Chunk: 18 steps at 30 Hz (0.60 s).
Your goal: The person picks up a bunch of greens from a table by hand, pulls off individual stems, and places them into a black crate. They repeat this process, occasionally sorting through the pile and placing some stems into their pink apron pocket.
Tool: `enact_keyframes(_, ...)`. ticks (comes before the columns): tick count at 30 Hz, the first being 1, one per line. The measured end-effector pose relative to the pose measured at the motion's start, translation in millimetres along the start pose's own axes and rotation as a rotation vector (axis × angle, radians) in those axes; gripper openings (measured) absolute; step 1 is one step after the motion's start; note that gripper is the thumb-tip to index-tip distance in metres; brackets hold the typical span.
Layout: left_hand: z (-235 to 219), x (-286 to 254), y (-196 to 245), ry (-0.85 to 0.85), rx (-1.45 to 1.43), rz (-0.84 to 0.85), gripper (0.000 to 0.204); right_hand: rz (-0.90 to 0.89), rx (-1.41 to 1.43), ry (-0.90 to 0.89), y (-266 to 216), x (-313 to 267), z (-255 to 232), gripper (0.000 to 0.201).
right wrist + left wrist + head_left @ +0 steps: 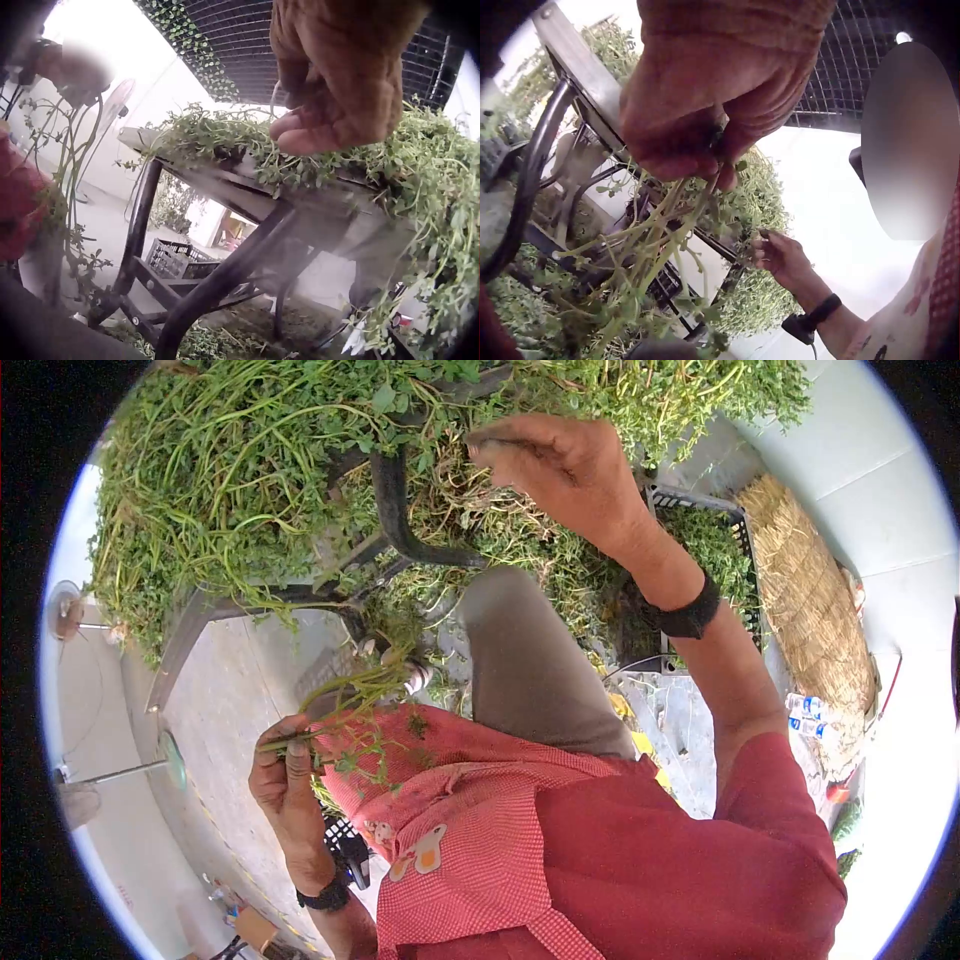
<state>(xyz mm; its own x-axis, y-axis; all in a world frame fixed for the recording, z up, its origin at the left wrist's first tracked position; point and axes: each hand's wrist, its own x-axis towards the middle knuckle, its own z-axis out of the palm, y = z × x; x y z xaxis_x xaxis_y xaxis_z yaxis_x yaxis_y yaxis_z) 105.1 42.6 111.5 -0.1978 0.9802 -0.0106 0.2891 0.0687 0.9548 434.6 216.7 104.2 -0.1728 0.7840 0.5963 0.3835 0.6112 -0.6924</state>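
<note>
My left hand (284, 772) pinches a small bunch of leafy green stems (368, 688) between thumb and fingers, low on the left over the apron. In the left wrist view the stems (656, 244) spread down from the fingertips, roots or cut ends hidden in the palm. My right hand (572, 472) is raised beside the big heap of greens (220, 490), its fingers curled in toward the thumb. No stem shows plainly in it; in the right wrist view the curled fingers (319, 131) overlap the greens lying on the table (247, 184).
Dark metal table legs (392, 510) stand in front of my knee (525, 650). More greens lie on the floor beneath. A black plastic crate (745, 535) with greens stands on the right, beside a rolled straw mat (805, 600). A fan (175, 760) is at the left.
</note>
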Motion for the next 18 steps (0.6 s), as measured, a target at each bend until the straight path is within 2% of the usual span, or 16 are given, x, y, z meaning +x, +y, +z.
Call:
enact_keyframes(2, 0.1, -2.5, 0.2, 0.021, 0.007, 0.007, 0.023, 0.070, 0.100, 0.016, 0.3, -8.2, 1.7, 0.018)
enact_keyframes(4, -4.6, -6.6, -3.7, 0.051, 0.018, -0.002, 0.024, 0.053, 0.130, -0.016, 2.3, -15.7, -2.1, 0.019)
enact_keyframes(6, -11.1, -7.5, -8.9, 0.006, -0.035, 0.023, 0.024, 0.218, 0.146, -0.085, -1.9, -17.9, -5.7, 0.024)
enact_keyframes(9, -14.0, -10.4, -10.8, 0.023, -0.100, 0.026, 0.023, 0.284, 0.154, -0.069, -4.2, -19.2, -0.7, 0.023)
enact_keyframes(12, -25.6, -12.7, -25.6, 0.005, -0.135, 0.017, 0.023, 0.339, 0.181, -0.131, -2.8, -22.0, 6.5, 0.022)
enact_keyframes(15, -21.6, -10.5, -22.4, 0.062, -0.310, -0.020, 0.025, 0.382, 0.284, -0.131, -9.7, -25.0, 24.1, 0.021)
enact_keyframes(17, -20.8, -8.1, -19.6, 0.053, -0.563, 0.010, 0.025, 0.408, 0.346, -0.147, -20.7, -28.2, 37.6, 0.021)
enact_keyframes(18, -25.5, -8.9, -22.7, 0.079, -0.541, 0.011, 0.025, 0.393, 0.358, -0.219, -30.6, -31.3, 46.7, 0.021)
